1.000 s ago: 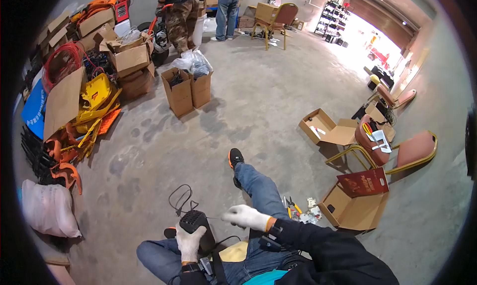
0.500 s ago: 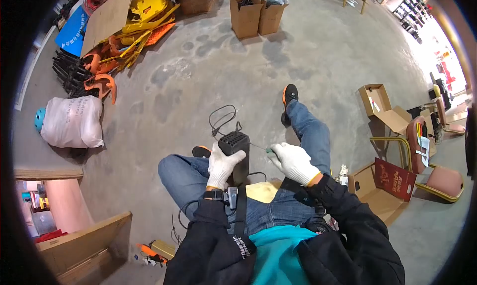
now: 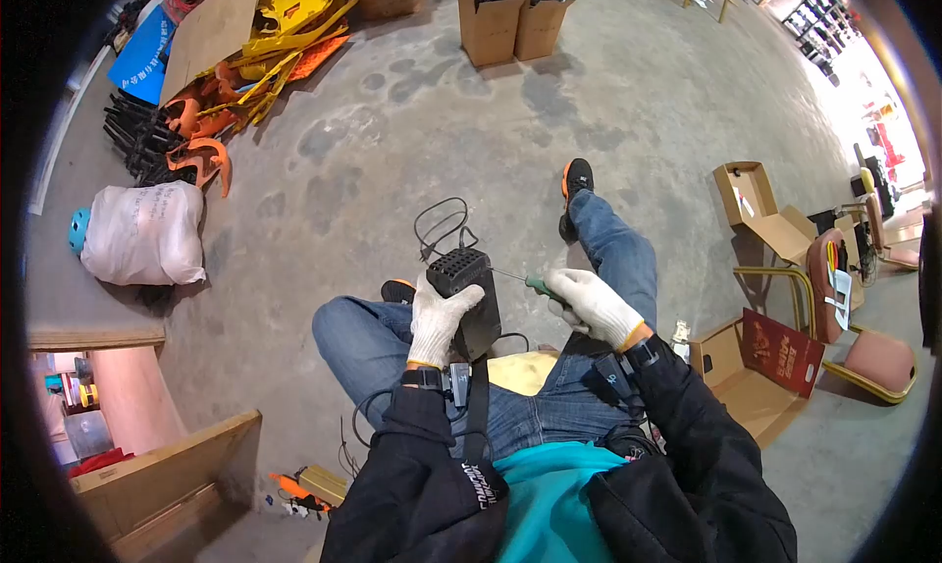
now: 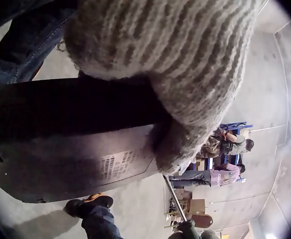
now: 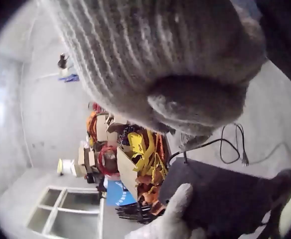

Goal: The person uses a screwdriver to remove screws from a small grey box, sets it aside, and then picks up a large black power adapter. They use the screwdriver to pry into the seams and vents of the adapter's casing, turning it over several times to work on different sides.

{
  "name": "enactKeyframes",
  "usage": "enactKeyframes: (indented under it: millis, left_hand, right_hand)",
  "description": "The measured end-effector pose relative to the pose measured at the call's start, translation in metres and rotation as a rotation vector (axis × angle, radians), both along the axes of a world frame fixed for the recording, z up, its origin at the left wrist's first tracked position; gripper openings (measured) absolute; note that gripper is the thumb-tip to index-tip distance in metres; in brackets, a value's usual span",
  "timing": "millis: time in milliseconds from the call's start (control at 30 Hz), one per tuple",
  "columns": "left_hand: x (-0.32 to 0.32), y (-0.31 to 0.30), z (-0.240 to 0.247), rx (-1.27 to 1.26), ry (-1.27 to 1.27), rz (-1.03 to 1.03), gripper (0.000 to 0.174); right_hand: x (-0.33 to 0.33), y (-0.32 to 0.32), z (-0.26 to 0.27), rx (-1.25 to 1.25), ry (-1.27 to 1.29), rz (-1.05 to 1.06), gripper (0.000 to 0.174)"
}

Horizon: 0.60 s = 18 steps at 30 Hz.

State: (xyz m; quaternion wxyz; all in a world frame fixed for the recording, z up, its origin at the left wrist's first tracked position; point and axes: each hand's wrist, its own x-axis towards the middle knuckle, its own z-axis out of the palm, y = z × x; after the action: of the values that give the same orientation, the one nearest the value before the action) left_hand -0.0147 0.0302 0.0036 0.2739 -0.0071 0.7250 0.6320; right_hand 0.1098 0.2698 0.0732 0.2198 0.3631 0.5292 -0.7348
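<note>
My gloved left hand point(image 3: 439, 318) grips a black box-shaped device point(image 3: 481, 325) that stands between my legs, its slotted grille end facing up. A printed label point(image 4: 118, 165) shows on one side in the left wrist view. In my gloved right hand point(image 3: 592, 306) is a screwdriver point(image 3: 536, 283) with a green handle, held by curled fingers. Its thin metal shaft points left, with the tip right at the device's upper edge. From the device's far side a black cord point(image 3: 444, 224) loops over the floor; its plug point(image 5: 244, 160) shows in the right wrist view.
Under the device's near side lies a pale yellow pad point(image 3: 520, 374). An open carton point(image 3: 751, 376) and a chair point(image 3: 868, 362) stand at right. On the left are a white sack point(image 3: 145, 234) and a wooden box point(image 3: 167, 484). Two cartons point(image 3: 491, 28) stand ahead.
The head view has tilted down and left from the room toward my lap. My right hand has turned slightly, showing more of the screwdriver's green handle. My left hand keeps its grip on the device.
</note>
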Motion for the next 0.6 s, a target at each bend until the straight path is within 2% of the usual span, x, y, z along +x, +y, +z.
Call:
enactKeyframes:
  millis: [67,100,167,233,300,333,367,433,500,567,600]
  left_hand:
    - [-0.001,0.0,0.004,-0.028,-0.024,0.005,0.071]
    - [-0.002,-0.001,0.001,-0.092,-0.004,-0.013,0.072]
    - [-0.001,-0.001,-0.001,-0.157,0.013,-0.03,0.072]
    - [0.001,0.0,0.003,-0.057,-0.042,0.01,0.062]
    - [0.001,0.001,0.006,0.006,-0.074,0.032,0.068]
    - [0.002,0.0,0.006,0.07,-0.109,0.056,0.073]
    - [0.001,-0.001,0.0,0.069,-0.111,0.057,0.073]
    - [-0.001,-0.003,-0.019,0.05,-0.022,0.012,0.06]
    - [-0.002,-0.003,-0.014,0.013,-0.043,0.023,0.059]
    - [-0.001,-0.003,-0.01,-0.025,-0.063,0.034,0.059]
    - [-0.001,-0.003,-0.008,0.001,-0.081,0.043,0.059]
  right_hand:
    - [0.003,-0.007,-0.013,0.624,0.356,0.255,0.037]
    - [0.004,-0.009,-0.014,0.623,0.355,0.256,0.037]
    - [0.006,-0.013,-0.012,1.229,0.649,0.459,0.032]
    - [0.006,-0.014,-0.011,1.221,0.625,0.49,0.038]
    - [0.001,-0.019,-0.004,0.927,0.545,0.154,0.047]
    - [0.002,-0.018,0.003,0.634,0.337,0.02,0.048]
    - [-0.001,-0.018,0.0,0.632,0.336,0.021,0.048]
    - [-0.004,-0.019,-0.009,0.598,0.174,-0.134,0.05]
    - [-0.005,-0.02,0.01,0.58,0.143,-0.118,0.048]
    - [-0.007,-0.017,0.019,0.618,0.044,0.07,0.041]
    - [-0.005,-0.017,0.013,0.616,0.041,0.068,0.041]
